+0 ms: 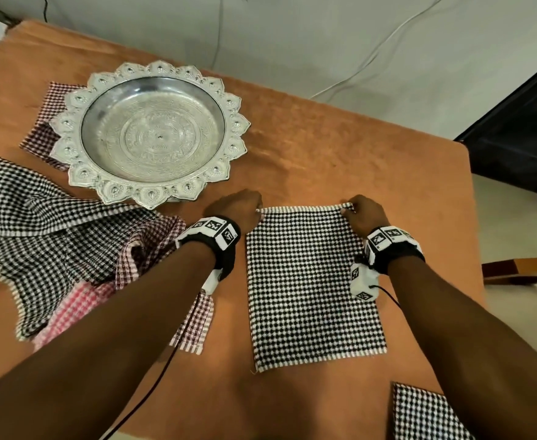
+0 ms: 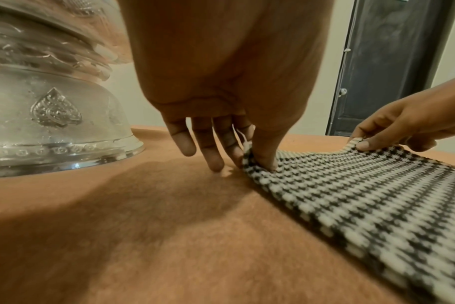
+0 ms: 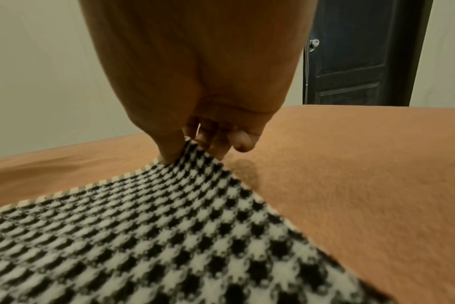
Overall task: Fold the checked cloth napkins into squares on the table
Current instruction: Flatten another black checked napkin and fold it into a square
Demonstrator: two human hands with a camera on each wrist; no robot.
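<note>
**Both hands pinch far corners of black-and-white napkin**

An orange-brown table [image 1: 324,147] carries everything in view, with the silver tray [image 1: 152,131] as its landmark: a round, embossed metal dish with a scalloped rim, standing on a flared foot in the left wrist view. A heap of unfolded checked napkins [image 1: 48,236], black-and-white, maroon and pink, lies just beside the tray on its near left side, one edge touching the rim. A maroon checked cloth [image 1: 43,134] pokes out from under the tray's far left edge.

To the near right of the tray, apart from it, the black-and-white checked napkin [image 1: 311,287] lies flat on the table as an upright rectangle. Well beyond it, at the near right table edge farthest from the tray, sits a folded checked napkin [image 1: 426,414].

The left hand [image 1: 240,211] pinches the napkin's far corner nearest the tray between thumb and forefinger, the other fingers [image 2: 185,142] spread downward toward the table. The right hand [image 1: 365,214] pinches the opposite far corner, the one away from the tray, lifting it slightly off the table; its remaining fingers curl behind the cloth. Marker-patterned bands wrap both wrists.
</note>
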